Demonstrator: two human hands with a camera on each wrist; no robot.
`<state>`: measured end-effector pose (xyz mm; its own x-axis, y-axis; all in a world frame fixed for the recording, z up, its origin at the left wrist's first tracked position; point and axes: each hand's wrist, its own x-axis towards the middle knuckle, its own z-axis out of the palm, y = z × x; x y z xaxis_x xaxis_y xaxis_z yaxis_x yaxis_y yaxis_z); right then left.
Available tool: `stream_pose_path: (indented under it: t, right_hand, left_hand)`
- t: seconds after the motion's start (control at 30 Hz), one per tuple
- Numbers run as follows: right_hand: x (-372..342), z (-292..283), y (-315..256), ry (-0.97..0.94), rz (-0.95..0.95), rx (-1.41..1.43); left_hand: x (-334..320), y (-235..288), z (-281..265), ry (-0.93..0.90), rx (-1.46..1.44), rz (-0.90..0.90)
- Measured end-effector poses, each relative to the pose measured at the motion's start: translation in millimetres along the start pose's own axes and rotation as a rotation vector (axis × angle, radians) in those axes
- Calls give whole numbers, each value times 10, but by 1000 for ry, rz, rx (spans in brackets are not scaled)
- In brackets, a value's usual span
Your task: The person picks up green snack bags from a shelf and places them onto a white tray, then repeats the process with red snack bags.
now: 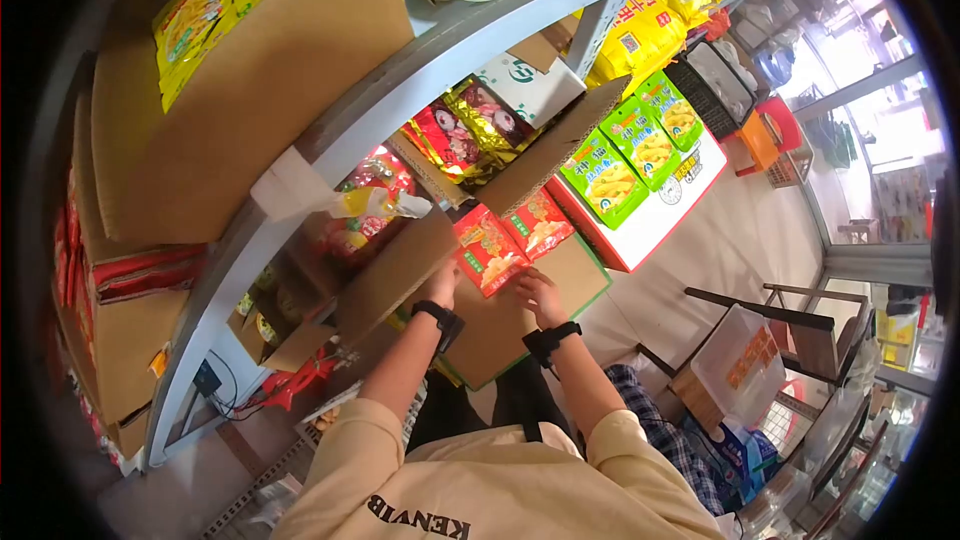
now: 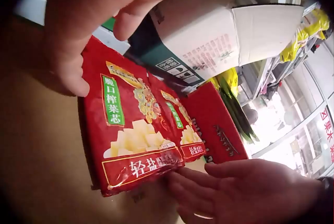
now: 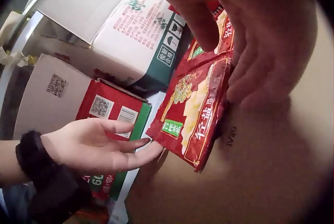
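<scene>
Red packets: we find two [image 1: 490,252] side by side on the brown cardboard [image 1: 480,340], between the hands.
Left hand: we see the left hand [image 3: 99,143] with fingers extended, their tips touching a packet's corner.
Right hand: we see the right hand [image 2: 242,190] with fingers nearly straight along the packets' printed lower edge; no firm pinch shows.
Slipping: we judge that uneven pressure from the two sides could skew the pair or part them, their wrappers being glossy and the cardboard smooth.
Creasing: we judge that hard pushing at the edges could buckle the soft wrappers.
White-and-green carton: we note it [image 3: 125,25] just beyond the packets, blocking that side.
Brown flap: we see it [image 1: 395,275] beside the left forearm, limiting outward movement.
Green packets: we find these [image 1: 650,145] on the neighbouring red-and-white carton [image 1: 700,180].
</scene>
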<state>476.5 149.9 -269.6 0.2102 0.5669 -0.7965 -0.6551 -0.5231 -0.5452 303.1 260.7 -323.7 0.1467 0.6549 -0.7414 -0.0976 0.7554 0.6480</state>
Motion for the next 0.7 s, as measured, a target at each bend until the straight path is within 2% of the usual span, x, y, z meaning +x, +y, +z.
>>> stream_pose_path:
  t: [0.1,0.2,0.27,0.33,0.4,0.47,0.63,0.7]
  right_hand:
    - [-98,-60,58,19,-27,26]
    - [-360,-133,70,-12,-69,14]
    - [-595,-152,67,-65,-97,11]
    - [-982,-55,-22,-76,-150,-76]
    - [-1335,95,-90,-87,-181,-112]
    - [-1610,298,-149,-129,-210,-212]
    - [-2367,1418,-483,-346,-565,-490]
    - [-2732,1946,-596,-429,-731,-513]
  left_hand:
    - [-90,-1,-138,41,421,-69]
    - [-567,113,-143,2,298,-79]
    - [-527,-295,-393,13,402,51]
    - [-1094,109,-485,-336,557,61]
    - [-1739,571,-542,-481,433,98]
    - [-2148,907,-724,-629,383,237]
    - [-3251,1879,-1248,-538,430,632]
    - [-3588,2141,-1478,-475,422,808]
